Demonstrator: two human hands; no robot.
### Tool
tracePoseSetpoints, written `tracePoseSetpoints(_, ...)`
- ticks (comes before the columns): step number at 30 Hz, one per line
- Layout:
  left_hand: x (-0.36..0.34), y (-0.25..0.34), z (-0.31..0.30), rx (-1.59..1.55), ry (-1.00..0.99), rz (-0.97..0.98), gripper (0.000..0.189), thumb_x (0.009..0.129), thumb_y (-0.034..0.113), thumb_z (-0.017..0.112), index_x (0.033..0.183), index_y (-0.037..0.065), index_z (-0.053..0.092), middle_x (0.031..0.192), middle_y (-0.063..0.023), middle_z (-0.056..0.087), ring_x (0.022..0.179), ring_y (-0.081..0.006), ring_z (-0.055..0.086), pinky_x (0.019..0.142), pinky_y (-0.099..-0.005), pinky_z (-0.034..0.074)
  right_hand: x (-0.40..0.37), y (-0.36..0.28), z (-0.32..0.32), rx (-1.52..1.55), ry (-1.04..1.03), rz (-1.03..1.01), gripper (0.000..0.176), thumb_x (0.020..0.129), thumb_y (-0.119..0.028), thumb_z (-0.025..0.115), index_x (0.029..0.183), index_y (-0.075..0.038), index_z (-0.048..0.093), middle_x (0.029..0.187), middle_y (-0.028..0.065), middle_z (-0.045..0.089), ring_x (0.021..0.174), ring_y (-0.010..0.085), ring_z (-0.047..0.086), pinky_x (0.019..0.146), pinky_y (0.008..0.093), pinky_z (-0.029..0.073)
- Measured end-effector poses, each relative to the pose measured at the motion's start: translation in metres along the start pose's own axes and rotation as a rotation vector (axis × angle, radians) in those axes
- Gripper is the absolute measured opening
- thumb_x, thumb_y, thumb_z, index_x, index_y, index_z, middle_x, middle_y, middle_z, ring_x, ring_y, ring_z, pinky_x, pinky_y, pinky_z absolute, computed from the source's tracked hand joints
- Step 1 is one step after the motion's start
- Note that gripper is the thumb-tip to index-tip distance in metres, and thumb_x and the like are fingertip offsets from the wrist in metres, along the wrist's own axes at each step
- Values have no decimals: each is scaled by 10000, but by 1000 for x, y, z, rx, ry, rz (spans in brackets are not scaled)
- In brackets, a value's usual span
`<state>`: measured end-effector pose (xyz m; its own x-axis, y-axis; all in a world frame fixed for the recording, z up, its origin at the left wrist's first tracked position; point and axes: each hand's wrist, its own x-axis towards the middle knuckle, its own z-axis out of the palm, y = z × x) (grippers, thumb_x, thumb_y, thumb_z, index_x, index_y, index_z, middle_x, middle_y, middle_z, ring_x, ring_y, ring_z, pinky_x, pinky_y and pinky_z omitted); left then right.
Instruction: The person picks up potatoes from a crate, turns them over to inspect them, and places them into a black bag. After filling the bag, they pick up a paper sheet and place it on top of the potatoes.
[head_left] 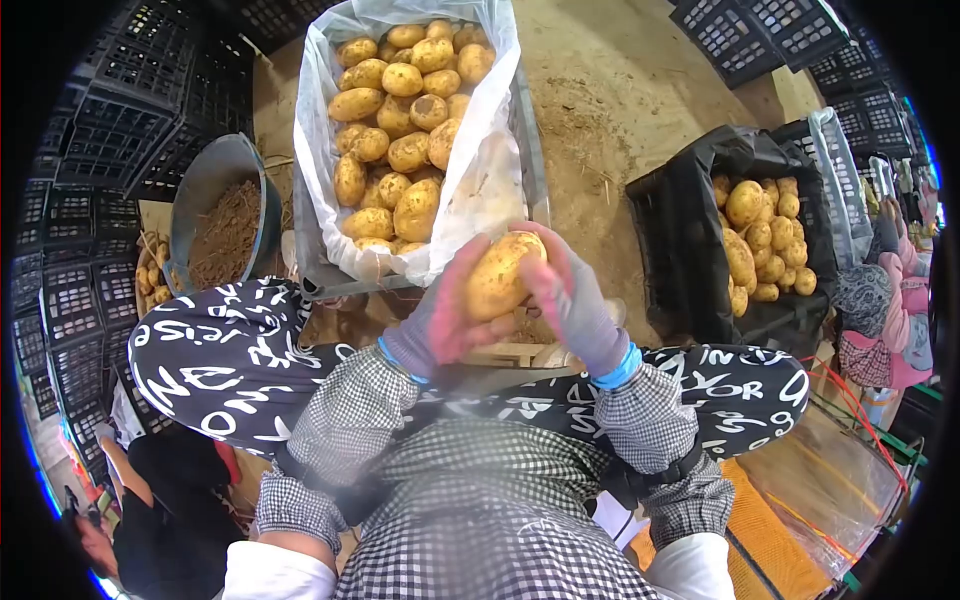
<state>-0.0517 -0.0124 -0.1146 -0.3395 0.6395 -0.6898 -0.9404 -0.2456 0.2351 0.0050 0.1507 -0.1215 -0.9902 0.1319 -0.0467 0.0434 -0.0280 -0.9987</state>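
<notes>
A large yellow potato (497,275) with small brown specks is held between my two gloved hands, just in front of the lined crate. My left hand (452,312) wraps its left side, fingers curled beneath it. On the other side my right hand (572,297) grips it with the thumb across its face. Both gloves are pinkish at the fingers and grey toward the wrists. Right beyond them stands a crate (537,190) lined with white plastic sheet (487,190) and filled with several potatoes (400,120).
To the right is a crate lined with black plastic (675,235), holding potatoes (765,240). A bucket (265,215) of soil is at left, beside more potatoes (152,275). Black crates (120,100) are stacked at left. Other people (890,300) sit at the far right; another person (175,500) is lower left.
</notes>
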Motion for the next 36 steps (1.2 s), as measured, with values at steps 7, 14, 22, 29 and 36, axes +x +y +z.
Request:
tracePoseSetpoints(7, -2, 0, 7, 128, 39, 42, 475, 997, 514, 420, 1247, 124, 525, 896, -71, 631, 449, -143, 477, 322, -194, 270, -1, -5, 5, 51, 55, 45, 434, 980, -339, 541, 1234, 13, 565, 1040, 90, 638, 970, 130, 576, 877, 288, 479)
tracePoseSetpoints(14, -11, -3, 17, 311, -81, 247, 516, 991, 468, 487, 1374, 124, 451, 1106, -46, 619, 767, -130, 629, 480, -177, 449, 9, 3, -7, -81, 134, -55, 498, 1038, -394, 351, 1199, 12, 592, 1048, 79, 651, 892, 123, 614, 764, 249, 507)
tracePoseSetpoints(22, -2, -15, 14, 580, -25, 644, 602, 994, 457, 491, 1443, 89, 336, 1303, -56, 490, 1031, -116, 579, 724, -246, 528, -1, -3, 13, -63, 211, 196, 543, 1046, -482, 319, 1027, -26, 612, 759, 21, 611, 610, 46, 534, 521, 205, 442)
tracePoseSetpoints(29, 7, -22, 5, 477, -88, 651, 618, 994, 470, 484, 1453, 90, 316, 1326, -71, 483, 1076, -157, 579, 834, -279, 525, 1, -7, 12, 66, 250, 289, 275, 1017, -155, 426, 1094, 31, 614, 943, 153, 675, 787, 245, 663, 671, 347, 532)
tracePoseSetpoints(36, 4, -31, 24, 421, 50, 653, 622, 988, 502, 474, 1440, 94, 347, 1208, -47, 560, 906, -143, 619, 698, -241, 524, 1, 29, 6, -281, 235, -71, 311, 1021, -214, 425, 1057, 26, 620, 835, 134, 647, 695, 193, 637, 578, 312, 506)
